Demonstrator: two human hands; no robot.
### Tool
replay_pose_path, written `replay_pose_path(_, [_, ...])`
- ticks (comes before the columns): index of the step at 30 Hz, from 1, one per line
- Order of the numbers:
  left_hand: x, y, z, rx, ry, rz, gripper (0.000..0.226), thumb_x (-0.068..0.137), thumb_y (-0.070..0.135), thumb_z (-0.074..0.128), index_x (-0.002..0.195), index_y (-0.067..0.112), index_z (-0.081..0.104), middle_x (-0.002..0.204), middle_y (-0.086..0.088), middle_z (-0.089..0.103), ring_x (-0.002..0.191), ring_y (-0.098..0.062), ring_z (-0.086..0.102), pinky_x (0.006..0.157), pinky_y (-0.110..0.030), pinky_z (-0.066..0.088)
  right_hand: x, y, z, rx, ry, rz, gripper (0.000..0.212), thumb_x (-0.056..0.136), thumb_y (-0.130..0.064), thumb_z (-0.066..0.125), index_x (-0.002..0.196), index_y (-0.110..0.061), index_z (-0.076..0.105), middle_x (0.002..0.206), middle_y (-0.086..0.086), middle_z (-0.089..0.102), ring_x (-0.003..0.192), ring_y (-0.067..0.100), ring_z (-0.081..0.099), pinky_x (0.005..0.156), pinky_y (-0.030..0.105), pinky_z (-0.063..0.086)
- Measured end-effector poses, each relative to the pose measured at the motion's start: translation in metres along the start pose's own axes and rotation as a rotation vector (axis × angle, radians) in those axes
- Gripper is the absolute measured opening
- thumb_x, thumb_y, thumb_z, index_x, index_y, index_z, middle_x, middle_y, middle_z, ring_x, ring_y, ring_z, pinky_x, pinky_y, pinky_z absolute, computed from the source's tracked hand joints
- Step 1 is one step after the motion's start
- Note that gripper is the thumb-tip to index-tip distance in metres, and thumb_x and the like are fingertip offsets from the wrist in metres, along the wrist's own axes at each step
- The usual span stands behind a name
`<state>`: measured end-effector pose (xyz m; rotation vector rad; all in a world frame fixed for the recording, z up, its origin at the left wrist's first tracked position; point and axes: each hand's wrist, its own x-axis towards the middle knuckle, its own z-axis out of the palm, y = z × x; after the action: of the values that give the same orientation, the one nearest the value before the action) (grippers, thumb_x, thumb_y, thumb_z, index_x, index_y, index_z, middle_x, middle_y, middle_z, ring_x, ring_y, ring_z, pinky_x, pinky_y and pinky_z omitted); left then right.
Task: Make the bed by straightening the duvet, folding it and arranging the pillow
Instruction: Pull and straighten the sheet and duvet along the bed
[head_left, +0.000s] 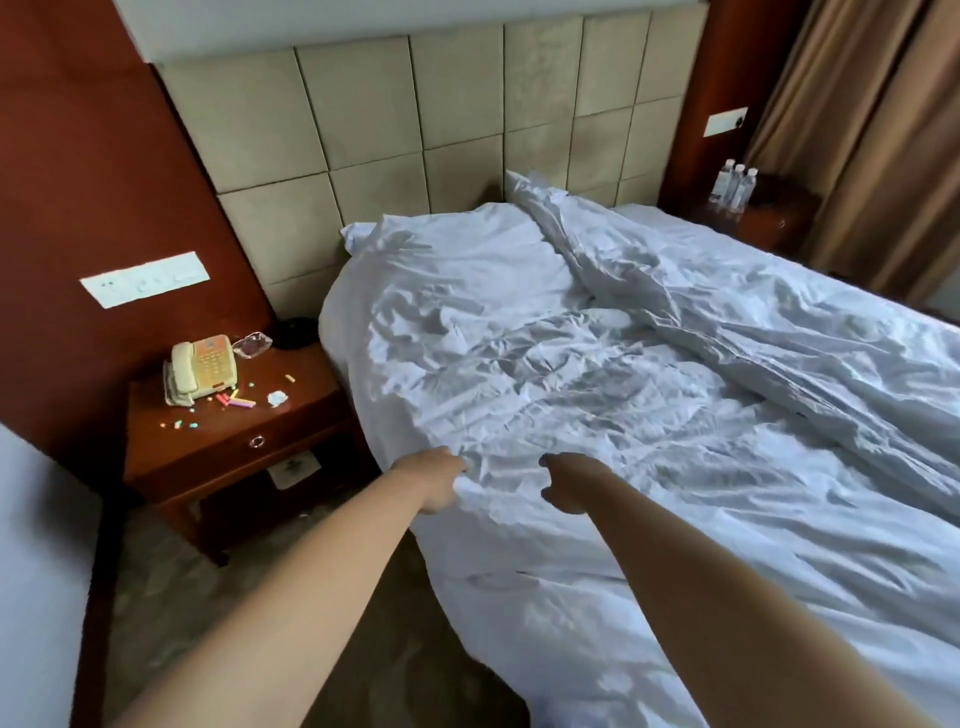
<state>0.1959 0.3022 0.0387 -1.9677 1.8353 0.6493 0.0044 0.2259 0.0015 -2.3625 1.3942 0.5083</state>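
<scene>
The duvet (597, 374) appeared soft, light and creased; left hand (435, 480) gripped its near edge, right hand (566, 480) hovered loosely curled, holding nothing.

The white duvet (597, 395) lay crumpled across the bed (644, 213), its near edge hanging over the left side. A rumpled white pillow (540, 200) leaned against the headboard at the top.
</scene>
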Motion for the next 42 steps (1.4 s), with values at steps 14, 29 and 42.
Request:
replay_pose_path(14, [0.216, -0.141, -0.157, 0.175, 0.053, 0.243, 0.053, 0.098, 0.022, 0.041, 0.149, 0.028, 0.027, 0.154, -0.001, 0.021, 0.137, -0.025, 0.032, 0.103, -0.039, 0.04, 0.213, -0.042, -0.108, 0.109, 0.038, 0.245, 0.05, 0.094, -0.022, 0.048, 0.143, -0.019, 0.038, 0.144, 0.006, 0.044, 0.132, 0.026, 0.042, 0.107, 0.037, 0.038])
replay_pose_path(29, [0.421, -0.148, -0.282, 0.398, 0.079, 0.537, 0.048, 0.098, 0.022, 0.041, 0.146, 0.026, 0.033, 0.147, -0.002, 0.03, 0.133, -0.024, 0.035, 0.102, -0.038, 0.038, 0.37, 0.003, -0.178, 0.261, 0.096, 0.51, 0.05, 0.094, -0.024, 0.046, 0.144, -0.021, 0.036, 0.14, 0.005, 0.047, 0.128, 0.026, 0.046, 0.101, 0.036, 0.039])
replay_pose_path(42, [0.598, -0.066, -0.351, 0.599, 0.007, 0.674, 0.045, 0.097, 0.021, 0.04, 0.141, 0.022, 0.038, 0.145, -0.004, 0.033, 0.133, -0.024, 0.032, 0.102, -0.039, 0.037, 0.474, 0.121, -0.209, 0.406, 0.082, 0.676, 0.048, 0.094, -0.021, 0.047, 0.141, -0.017, 0.038, 0.137, 0.008, 0.044, 0.127, 0.028, 0.044, 0.096, 0.038, 0.04])
